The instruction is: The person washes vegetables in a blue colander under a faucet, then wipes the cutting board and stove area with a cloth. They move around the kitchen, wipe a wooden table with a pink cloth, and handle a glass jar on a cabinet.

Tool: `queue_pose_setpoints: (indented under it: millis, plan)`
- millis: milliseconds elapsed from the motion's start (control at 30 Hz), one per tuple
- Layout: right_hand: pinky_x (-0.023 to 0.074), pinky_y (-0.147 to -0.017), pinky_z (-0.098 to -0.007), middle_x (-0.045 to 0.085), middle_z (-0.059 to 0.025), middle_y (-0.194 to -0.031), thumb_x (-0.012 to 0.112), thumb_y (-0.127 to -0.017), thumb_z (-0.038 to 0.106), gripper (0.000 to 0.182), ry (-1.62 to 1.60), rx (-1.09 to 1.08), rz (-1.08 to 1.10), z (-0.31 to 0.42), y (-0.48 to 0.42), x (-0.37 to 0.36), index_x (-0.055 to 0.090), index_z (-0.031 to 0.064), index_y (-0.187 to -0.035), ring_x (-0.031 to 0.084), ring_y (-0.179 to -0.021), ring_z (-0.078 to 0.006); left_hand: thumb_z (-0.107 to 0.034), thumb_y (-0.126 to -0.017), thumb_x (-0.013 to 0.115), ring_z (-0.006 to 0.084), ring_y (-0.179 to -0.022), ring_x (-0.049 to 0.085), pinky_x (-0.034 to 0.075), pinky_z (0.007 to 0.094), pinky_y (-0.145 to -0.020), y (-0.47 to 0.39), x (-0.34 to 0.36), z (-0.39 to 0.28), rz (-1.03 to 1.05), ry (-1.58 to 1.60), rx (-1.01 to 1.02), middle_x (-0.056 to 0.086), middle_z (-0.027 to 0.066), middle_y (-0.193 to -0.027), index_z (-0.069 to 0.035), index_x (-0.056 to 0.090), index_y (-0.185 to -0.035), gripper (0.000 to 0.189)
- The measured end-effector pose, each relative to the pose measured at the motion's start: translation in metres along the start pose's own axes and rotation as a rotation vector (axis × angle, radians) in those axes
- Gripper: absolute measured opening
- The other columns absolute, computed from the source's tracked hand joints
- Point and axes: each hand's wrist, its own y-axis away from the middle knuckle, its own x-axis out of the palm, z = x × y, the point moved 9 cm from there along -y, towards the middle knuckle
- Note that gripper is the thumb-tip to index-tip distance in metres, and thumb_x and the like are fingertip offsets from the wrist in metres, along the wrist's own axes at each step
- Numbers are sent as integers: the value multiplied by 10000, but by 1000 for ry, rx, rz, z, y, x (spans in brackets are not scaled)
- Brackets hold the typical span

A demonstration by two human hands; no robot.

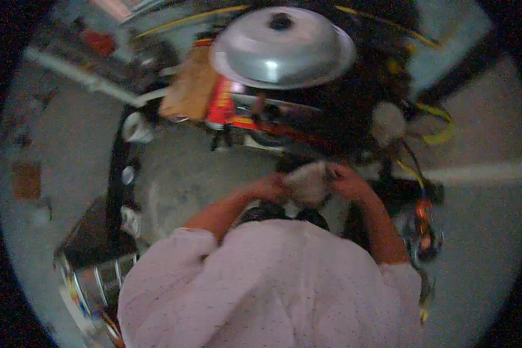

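Note:
Both my hands are in front of my waist on a pale, soft-looking item, perhaps a cloth or glove [309, 182]; blur hides what exactly it is. My left hand [272, 187] grips its left edge. On the other side, my right hand [346, 177] pinches its upper right edge. Dark shapes lie just beneath it. Beyond my hands stands a machine under a round, shiny metal dome [269, 65] with a black knob on top.
Left of the dome lies a brown cardboard piece [189, 85] beside a red and yellow package [222, 102]. A white cup-like object [138, 127] sits farther left. A metal rack [100, 282] is at lower left. Yellow cable [439, 124] and orange connectors [423, 217] hang at right.

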Motion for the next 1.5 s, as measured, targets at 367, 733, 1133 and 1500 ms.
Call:
queue_pose_setpoints:
  millis: [367,733,1133,1500]
  plan:
    - [455,-854,-368,618,-95,-1041,618,-821,228,406,190,-21,-347,12,22,94,557,57,-1184,564,-966,-223,-407,-890,566,258,-1085,531,453,395,-896,70,-1,-3,-124,890,1,554,114,-1191,-45,472,-1261,527]
    - [510,-696,-446,558,-210,-1096,588,-841,326,420,251,500,-320,-102,73,140,523,46,-1147,606,-848,-350,-422,-944,449,280,-1072,555,458,399,-885,127,75,-128,293,-84,11,578,138,-1151,-45,468,-1248,484]
    - [493,-732,-372,630,-100,-994,657,-798,265,445,-185,672,-1792,-280,510,77,556,79,-1190,596,-866,-211,-159,-873,581,255,-1016,575,488,351,-788,60,63,48,162,-202,-99,601,87,-1099,-50,528,-1166,317]
    - [469,-854,-430,604,-126,-1133,608,-828,414,534,-15,1270,-2059,-336,801,144,529,70,-1228,577,-1017,-297,-155,-879,569,265,-998,576,488,351,-790,26,123,100,242,-553,-272,598,99,-1087,-43,533,-1148,293]
